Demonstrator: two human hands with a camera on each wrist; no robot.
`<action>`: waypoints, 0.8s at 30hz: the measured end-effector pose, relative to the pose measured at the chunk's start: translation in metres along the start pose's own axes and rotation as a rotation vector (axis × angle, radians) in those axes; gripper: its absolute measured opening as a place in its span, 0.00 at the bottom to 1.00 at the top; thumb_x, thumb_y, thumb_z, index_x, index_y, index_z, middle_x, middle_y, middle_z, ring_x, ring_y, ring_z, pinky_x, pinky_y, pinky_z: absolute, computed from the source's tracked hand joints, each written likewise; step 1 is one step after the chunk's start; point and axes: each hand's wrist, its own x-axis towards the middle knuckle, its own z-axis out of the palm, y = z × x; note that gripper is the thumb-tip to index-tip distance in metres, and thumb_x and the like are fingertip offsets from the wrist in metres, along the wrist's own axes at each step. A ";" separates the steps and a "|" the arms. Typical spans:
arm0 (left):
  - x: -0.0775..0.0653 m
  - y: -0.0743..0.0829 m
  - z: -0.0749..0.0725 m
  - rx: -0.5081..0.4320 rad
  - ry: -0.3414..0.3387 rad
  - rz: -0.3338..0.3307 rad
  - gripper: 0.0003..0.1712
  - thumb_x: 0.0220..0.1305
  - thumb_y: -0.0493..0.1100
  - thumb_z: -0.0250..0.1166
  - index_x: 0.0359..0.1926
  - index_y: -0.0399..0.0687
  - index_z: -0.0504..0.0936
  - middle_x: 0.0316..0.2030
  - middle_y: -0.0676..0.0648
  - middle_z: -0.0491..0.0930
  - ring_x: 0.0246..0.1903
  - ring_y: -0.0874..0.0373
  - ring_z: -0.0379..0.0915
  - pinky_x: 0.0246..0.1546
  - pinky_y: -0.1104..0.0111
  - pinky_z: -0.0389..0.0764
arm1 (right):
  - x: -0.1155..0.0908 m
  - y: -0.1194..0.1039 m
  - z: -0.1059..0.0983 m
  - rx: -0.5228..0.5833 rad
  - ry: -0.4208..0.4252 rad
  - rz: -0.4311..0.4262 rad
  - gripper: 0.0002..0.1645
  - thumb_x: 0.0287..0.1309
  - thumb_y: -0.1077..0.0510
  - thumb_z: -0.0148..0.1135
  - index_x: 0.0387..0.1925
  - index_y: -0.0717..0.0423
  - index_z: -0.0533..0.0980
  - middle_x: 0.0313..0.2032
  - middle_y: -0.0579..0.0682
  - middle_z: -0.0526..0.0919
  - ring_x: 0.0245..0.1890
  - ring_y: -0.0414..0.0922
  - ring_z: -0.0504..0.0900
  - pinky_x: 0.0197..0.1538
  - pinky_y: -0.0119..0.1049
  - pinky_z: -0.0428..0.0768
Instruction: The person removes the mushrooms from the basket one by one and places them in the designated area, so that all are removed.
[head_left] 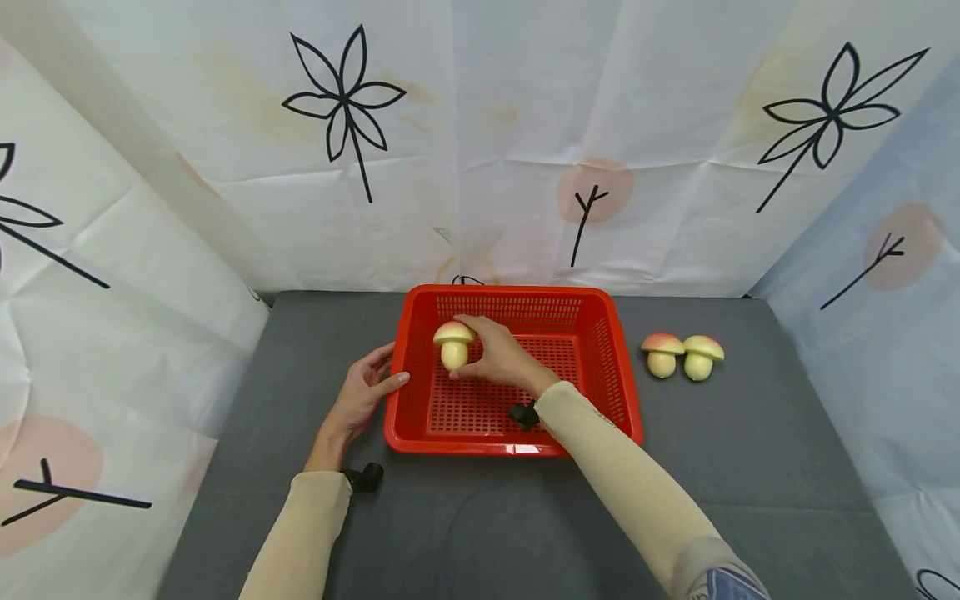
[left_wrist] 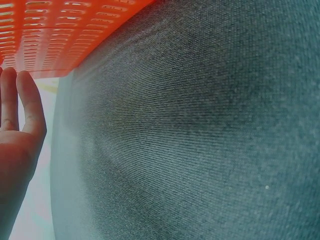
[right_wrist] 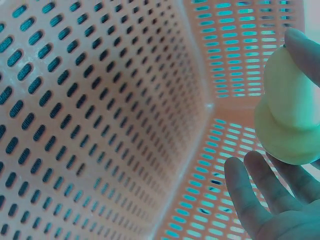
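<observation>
A red slotted plastic basket [head_left: 517, 447] stands on the dark grey table. Inside its left part, my right hand [head_left: 498, 354] pinches a toy mushroom [head_left: 453, 353] upright, thumb at the stem's base and fingertips at the cap. The right wrist view shows this mushroom [right_wrist: 290, 100] with a pale stem and cap, the thumb [right_wrist: 302, 50] against the stem end. At the basket's left side, my left hand [head_left: 362, 396] holds the rim, thumb over it and fingers along the outside. Two of those fingers [left_wrist: 31, 100] show straight beside the basket wall [left_wrist: 45, 45].
Two more toy mushrooms [head_left: 662, 355] with reddish and yellow caps stand side by side on the table [head_left: 720, 442], right of the basket. White cloth walls [head_left: 487, 125] with black plant drawings close off the back and both sides.
</observation>
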 end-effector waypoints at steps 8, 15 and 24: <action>-0.001 0.001 0.000 0.004 -0.008 0.003 0.38 0.68 0.29 0.64 0.75 0.35 0.60 0.67 0.34 0.68 0.60 0.57 0.73 0.55 0.66 0.81 | -0.016 -0.010 -0.017 0.040 0.017 -0.053 0.55 0.49 0.55 0.82 0.75 0.55 0.63 0.66 0.50 0.73 0.63 0.49 0.72 0.65 0.52 0.74; -0.001 0.001 0.000 -0.001 -0.005 0.007 0.37 0.68 0.29 0.64 0.75 0.34 0.61 0.65 0.36 0.70 0.59 0.57 0.73 0.55 0.67 0.81 | -0.030 -0.015 -0.029 0.055 0.022 -0.113 0.55 0.48 0.54 0.83 0.75 0.53 0.63 0.64 0.49 0.74 0.61 0.48 0.73 0.64 0.54 0.74; -0.001 0.000 0.001 -0.011 -0.006 0.008 0.37 0.68 0.28 0.64 0.75 0.34 0.61 0.65 0.37 0.71 0.59 0.57 0.73 0.54 0.67 0.81 | -0.048 -0.017 -0.042 0.028 0.040 -0.156 0.57 0.48 0.55 0.83 0.76 0.54 0.61 0.64 0.50 0.74 0.62 0.49 0.74 0.65 0.53 0.74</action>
